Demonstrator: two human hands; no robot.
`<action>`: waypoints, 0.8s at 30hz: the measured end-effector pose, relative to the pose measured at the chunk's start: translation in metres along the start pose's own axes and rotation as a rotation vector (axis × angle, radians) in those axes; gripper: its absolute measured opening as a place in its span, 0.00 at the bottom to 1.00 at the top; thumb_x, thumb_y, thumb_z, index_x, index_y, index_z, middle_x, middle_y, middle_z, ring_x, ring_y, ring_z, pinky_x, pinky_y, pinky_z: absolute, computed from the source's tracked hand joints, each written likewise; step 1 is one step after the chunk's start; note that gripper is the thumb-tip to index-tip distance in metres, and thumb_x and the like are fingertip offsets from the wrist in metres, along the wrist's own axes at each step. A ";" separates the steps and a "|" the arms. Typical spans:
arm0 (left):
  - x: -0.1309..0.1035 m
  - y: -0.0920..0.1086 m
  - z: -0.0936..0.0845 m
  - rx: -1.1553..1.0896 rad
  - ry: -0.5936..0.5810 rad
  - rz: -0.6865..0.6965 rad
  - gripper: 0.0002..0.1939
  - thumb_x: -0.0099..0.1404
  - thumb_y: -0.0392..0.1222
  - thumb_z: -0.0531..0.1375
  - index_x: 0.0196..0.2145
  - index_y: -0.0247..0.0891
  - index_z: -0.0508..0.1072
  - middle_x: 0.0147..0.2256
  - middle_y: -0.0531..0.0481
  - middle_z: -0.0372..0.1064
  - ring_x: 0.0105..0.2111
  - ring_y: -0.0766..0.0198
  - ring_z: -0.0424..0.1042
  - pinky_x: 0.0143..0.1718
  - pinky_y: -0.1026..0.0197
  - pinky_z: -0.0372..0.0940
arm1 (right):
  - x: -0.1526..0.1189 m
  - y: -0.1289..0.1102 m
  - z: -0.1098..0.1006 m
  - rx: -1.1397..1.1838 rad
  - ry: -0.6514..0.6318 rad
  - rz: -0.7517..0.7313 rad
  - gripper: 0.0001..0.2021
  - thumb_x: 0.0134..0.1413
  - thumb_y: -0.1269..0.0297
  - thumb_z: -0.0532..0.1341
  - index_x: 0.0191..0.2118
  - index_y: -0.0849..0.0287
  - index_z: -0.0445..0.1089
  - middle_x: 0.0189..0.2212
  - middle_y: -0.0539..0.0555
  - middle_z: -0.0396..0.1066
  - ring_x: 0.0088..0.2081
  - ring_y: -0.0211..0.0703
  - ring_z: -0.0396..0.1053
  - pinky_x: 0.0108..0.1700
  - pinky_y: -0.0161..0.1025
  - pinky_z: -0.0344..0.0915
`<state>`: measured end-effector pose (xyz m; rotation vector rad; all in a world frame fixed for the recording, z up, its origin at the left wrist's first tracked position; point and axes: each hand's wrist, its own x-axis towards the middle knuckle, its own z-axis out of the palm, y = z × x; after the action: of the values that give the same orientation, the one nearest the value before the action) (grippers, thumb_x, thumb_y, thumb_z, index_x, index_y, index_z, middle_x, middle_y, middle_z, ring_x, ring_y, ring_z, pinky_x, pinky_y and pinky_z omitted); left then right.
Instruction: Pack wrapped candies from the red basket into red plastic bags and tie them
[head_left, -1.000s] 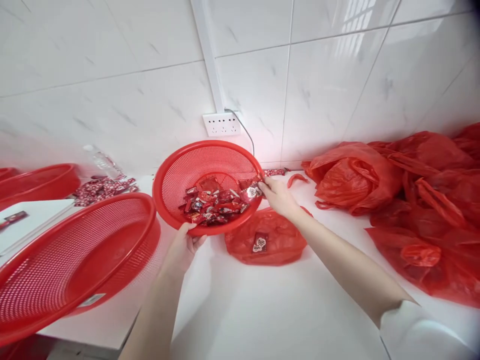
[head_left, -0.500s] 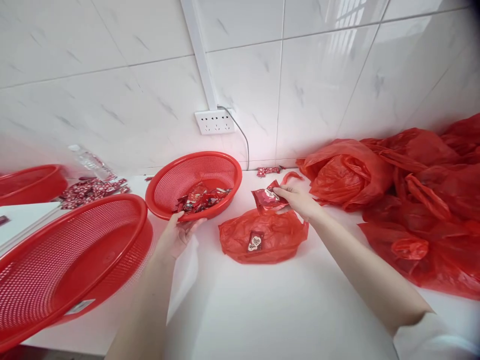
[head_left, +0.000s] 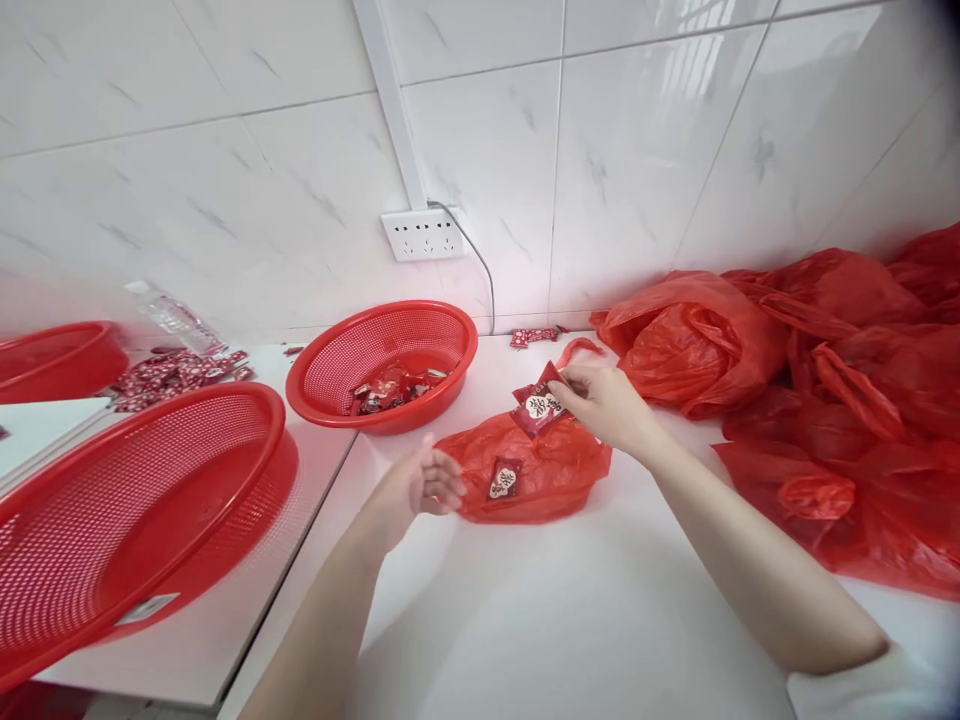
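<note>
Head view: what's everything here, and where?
Tiled wall: one, white, behind
Tabletops: two, white, below
Round mesh plastic basket: one, red, centre
Large mesh plastic basket: one, red, left
Rimmed plastic container: one, red, far left
Jumbled packets: uncounted, reddish, in round basket
Patterned packets: uncounted, red-white, left and centre by wall
Plastic bottle: one, clear, left by wall
Flat panel: one, white, left
Flat plastic bag: one, red, centre
Labelled packets: at least two, dark red, on flat bag and held
Crumpled plastic bags: several, red, right
Socket panel: one, white, on wall
Trunking: one, white, above socket panel
Cable: one, grey, from socket panel
Left hand: one, bare, open, by flat bag
Right hand: one, bare, above flat bag
</note>
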<state>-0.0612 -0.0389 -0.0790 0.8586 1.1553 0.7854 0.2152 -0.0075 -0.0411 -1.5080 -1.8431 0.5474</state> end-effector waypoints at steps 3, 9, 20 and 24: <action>0.013 0.005 0.037 0.015 -0.162 0.001 0.27 0.59 0.63 0.57 0.39 0.34 0.75 0.33 0.38 0.76 0.26 0.57 0.76 0.22 0.63 0.67 | -0.003 -0.003 0.010 -0.040 -0.039 -0.048 0.16 0.59 0.57 0.53 0.22 0.57 0.59 0.17 0.47 0.60 0.21 0.36 0.56 0.25 0.35 0.50; 0.043 -0.002 0.071 0.151 -0.233 0.224 0.14 0.57 0.50 0.65 0.29 0.34 0.75 0.27 0.44 0.74 0.23 0.61 0.75 0.23 0.66 0.66 | -0.003 -0.003 0.010 -0.203 -0.104 -0.059 0.18 0.64 0.59 0.47 0.23 0.57 0.57 0.20 0.50 0.63 0.22 0.37 0.58 0.26 0.35 0.49; 0.064 -0.018 0.046 0.438 -0.144 0.496 0.15 0.62 0.52 0.60 0.30 0.36 0.74 0.25 0.53 0.71 0.20 0.67 0.67 0.24 0.66 0.61 | -0.008 0.002 -0.046 -0.098 0.132 0.072 0.18 0.64 0.54 0.47 0.26 0.57 0.60 0.21 0.49 0.67 0.20 0.39 0.67 0.26 0.35 0.55; 0.058 -0.008 0.053 0.709 -0.248 0.553 0.15 0.60 0.52 0.61 0.38 0.39 0.77 0.38 0.47 0.75 0.39 0.57 0.72 0.41 0.59 0.65 | -0.013 -0.001 -0.048 -0.144 0.143 0.031 0.18 0.65 0.54 0.48 0.25 0.57 0.59 0.19 0.48 0.66 0.20 0.39 0.66 0.26 0.35 0.55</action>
<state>0.0040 -0.0005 -0.1019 1.8674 0.9811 0.6752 0.2507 -0.0249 -0.0107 -1.6285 -1.7819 0.3179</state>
